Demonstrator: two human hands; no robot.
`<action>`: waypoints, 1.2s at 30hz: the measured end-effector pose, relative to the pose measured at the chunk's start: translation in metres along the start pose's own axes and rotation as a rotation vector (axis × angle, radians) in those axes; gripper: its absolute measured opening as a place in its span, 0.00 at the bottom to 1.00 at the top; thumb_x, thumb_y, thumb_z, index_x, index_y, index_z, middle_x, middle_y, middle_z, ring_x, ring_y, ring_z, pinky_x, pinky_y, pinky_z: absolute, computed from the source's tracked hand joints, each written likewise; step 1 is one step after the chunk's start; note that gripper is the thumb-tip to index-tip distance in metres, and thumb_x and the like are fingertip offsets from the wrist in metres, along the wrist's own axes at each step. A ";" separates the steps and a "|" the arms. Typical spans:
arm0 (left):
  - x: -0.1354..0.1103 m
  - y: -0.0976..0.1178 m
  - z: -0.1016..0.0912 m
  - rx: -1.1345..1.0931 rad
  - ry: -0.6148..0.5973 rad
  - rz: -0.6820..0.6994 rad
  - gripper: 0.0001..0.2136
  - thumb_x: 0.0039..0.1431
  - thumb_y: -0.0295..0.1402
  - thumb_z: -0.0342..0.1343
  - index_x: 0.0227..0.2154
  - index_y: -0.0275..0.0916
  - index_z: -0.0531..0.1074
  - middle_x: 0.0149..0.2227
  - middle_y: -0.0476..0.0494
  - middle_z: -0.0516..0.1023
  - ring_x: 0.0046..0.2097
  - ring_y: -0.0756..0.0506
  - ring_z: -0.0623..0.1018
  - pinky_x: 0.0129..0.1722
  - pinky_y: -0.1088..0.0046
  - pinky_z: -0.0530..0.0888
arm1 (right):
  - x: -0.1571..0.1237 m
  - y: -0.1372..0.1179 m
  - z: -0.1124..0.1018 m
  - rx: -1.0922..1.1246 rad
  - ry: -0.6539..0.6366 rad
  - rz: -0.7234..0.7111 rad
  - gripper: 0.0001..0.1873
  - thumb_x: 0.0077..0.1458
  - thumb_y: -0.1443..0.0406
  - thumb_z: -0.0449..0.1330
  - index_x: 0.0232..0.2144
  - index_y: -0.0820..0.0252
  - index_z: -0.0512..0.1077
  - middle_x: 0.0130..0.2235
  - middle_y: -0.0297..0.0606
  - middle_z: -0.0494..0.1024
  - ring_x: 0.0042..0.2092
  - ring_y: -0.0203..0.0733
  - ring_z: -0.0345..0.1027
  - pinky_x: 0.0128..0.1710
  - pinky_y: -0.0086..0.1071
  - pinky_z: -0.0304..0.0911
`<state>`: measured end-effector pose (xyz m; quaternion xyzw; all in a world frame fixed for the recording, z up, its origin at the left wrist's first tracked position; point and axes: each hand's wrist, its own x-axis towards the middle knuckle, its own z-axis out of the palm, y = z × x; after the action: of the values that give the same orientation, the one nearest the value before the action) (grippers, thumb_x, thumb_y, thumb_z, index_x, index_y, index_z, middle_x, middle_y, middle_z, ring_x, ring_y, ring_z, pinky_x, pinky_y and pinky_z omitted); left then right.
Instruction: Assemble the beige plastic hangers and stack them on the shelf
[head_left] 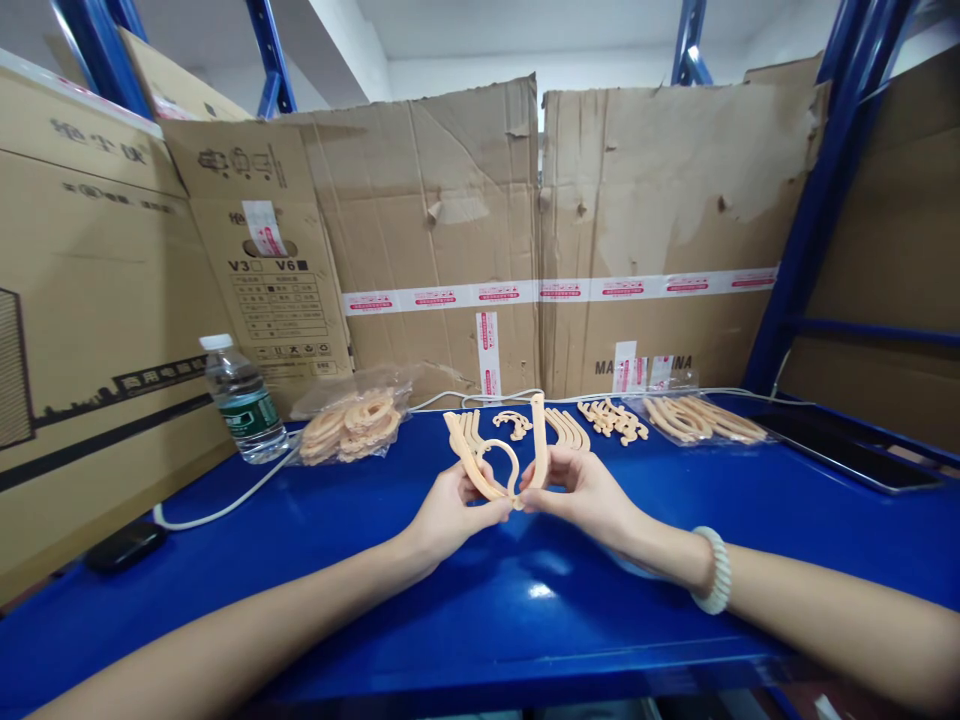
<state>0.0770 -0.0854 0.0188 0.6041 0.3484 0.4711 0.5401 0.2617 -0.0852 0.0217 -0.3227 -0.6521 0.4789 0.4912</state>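
Observation:
My left hand [450, 508] is closed on a pale, wood-coloured curved strip [471, 462], which leans up and to the left. My right hand [581, 490] pinches another curved strip [539, 430] standing nearly upright. Between them is a thin open ring piece [514, 462]; its lower end meets the fingertips of both hands, and which hand bears it I cannot tell. The lower ends of the strips come together near the fingertips, where the contact is partly hidden. Just behind the hands lie more curved strips [568, 428] and small arc pieces [513, 424] on the blue table [540, 620].
At the back left stand a water bottle [246, 405] and a plastic bag of ring-shaped pieces [352, 425]. To the right are small hooked pieces [613, 421], bagged strips [701, 418] and a dark flat device [847, 452]. Cardboard boxes [435, 240] wall the back; a white cable [225, 515] runs left.

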 end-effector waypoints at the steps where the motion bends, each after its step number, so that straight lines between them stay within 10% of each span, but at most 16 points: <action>1: 0.000 0.000 0.000 -0.018 0.005 -0.011 0.19 0.38 0.27 0.69 0.28 0.38 0.62 0.24 0.53 0.78 0.27 0.50 0.77 0.31 0.75 0.73 | 0.000 0.000 0.002 -0.008 0.024 0.000 0.12 0.39 0.64 0.70 0.26 0.61 0.71 0.27 0.32 0.76 0.30 0.37 0.72 0.35 0.33 0.70; 6: 0.002 0.003 -0.002 -0.115 0.061 -0.057 0.23 0.34 0.30 0.73 0.31 0.36 0.65 0.25 0.50 0.79 0.29 0.49 0.78 0.31 0.74 0.76 | 0.005 -0.004 0.002 0.013 0.089 0.073 0.19 0.33 0.62 0.73 0.27 0.61 0.69 0.26 0.30 0.75 0.29 0.37 0.72 0.31 0.33 0.72; 10: 0.010 0.005 -0.014 -0.143 0.108 -0.106 0.22 0.35 0.29 0.74 0.32 0.35 0.67 0.26 0.50 0.78 0.29 0.51 0.77 0.31 0.77 0.76 | 0.017 -0.025 -0.031 -0.058 -0.094 0.101 0.17 0.36 0.61 0.72 0.27 0.62 0.71 0.26 0.31 0.75 0.29 0.36 0.71 0.29 0.31 0.71; 19: 0.028 0.008 -0.044 -0.089 0.103 -0.144 0.11 0.45 0.28 0.68 0.29 0.35 0.70 0.31 0.46 0.78 0.32 0.52 0.78 0.38 0.78 0.77 | 0.035 -0.045 -0.097 -0.981 -0.356 -0.159 0.07 0.49 0.64 0.64 0.32 0.60 0.79 0.33 0.38 0.81 0.35 0.41 0.74 0.36 0.32 0.65; 26: 0.039 0.015 -0.079 0.282 -0.075 -0.092 0.12 0.43 0.33 0.67 0.31 0.35 0.73 0.29 0.47 0.78 0.32 0.48 0.78 0.37 0.71 0.75 | 0.037 -0.040 -0.103 -1.066 -0.522 -0.082 0.06 0.45 0.69 0.63 0.29 0.61 0.79 0.32 0.36 0.81 0.35 0.40 0.74 0.37 0.29 0.64; 36: 0.033 0.019 -0.079 0.939 -0.329 0.235 0.04 0.49 0.32 0.61 0.27 0.37 0.77 0.28 0.48 0.77 0.30 0.49 0.72 0.31 0.75 0.67 | 0.041 -0.031 -0.108 -1.130 -0.567 0.074 0.08 0.42 0.72 0.63 0.28 0.61 0.80 0.28 0.35 0.81 0.31 0.40 0.73 0.33 0.28 0.63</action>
<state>0.0105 -0.0328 0.0417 0.8828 0.3626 0.2201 0.2017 0.3530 -0.0262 0.0705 -0.4154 -0.8974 0.1442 0.0363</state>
